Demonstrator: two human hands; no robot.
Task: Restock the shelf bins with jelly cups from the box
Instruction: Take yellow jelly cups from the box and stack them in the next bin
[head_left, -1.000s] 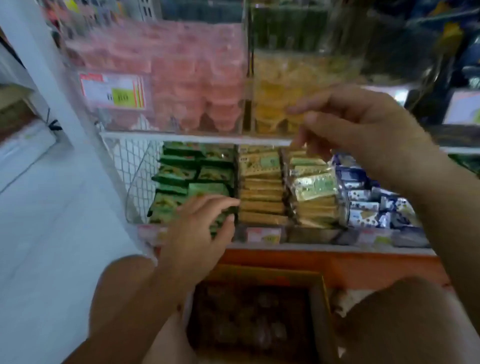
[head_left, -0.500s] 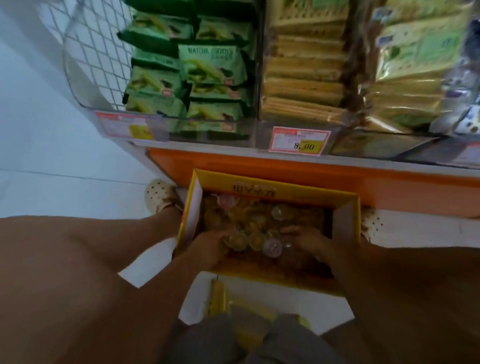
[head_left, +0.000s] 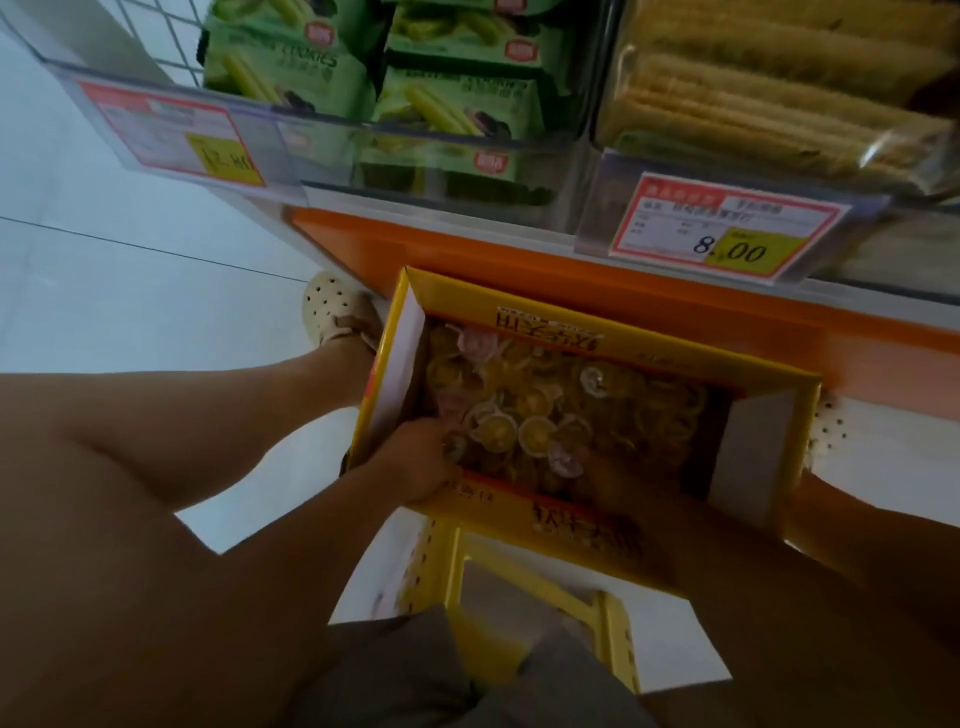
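An open yellow cardboard box (head_left: 571, 525) stands on the floor between my legs, against the orange shelf base. It is full of small jelly cups (head_left: 535, 431), mostly yellow with a few pink ones. My left hand (head_left: 415, 460) is inside the box at its near left corner, fingers curled down around jelly cups. My right hand (head_left: 615, 486) reaches into the near right part of the box. It lies in shadow among the cups, so its fingers are hard to make out.
Above the box, the lowest shelf bins hold green cookie packs (head_left: 457, 98) and wafer packs (head_left: 769, 93), with price tags (head_left: 727, 228) on the front rail. A yellow stool (head_left: 519, 587) is under me. My left foot in a cream clog (head_left: 332, 312) sits left of the box.
Both hands came down from the shelf into the box, and my view tilted from the upper bins to the floor. In the last half second the hands stay among the cups.
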